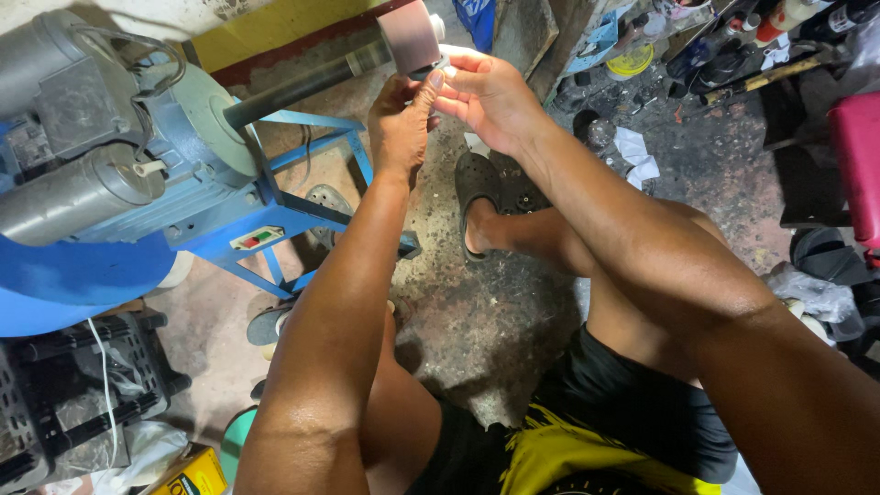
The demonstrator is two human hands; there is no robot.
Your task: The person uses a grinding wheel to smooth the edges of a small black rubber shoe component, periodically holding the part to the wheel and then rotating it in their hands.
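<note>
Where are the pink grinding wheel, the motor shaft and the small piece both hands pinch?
pink grinding wheel point(410, 35), head view, on its curved outer face.
motor shaft point(302, 85), head view, midway along the dark bar.
small piece point(444, 66), head view, on the pale bit between the fingertips, beside the wheel.

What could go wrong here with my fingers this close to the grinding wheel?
Both hands, left hand and right hand, pinch a small piece right at the pink wheel on the motor shaft. If it is spinning, fingertips could get scraped. The piece is tiny, so it might slip from your grip. The foot in the open clog sits exposed below.
</note>
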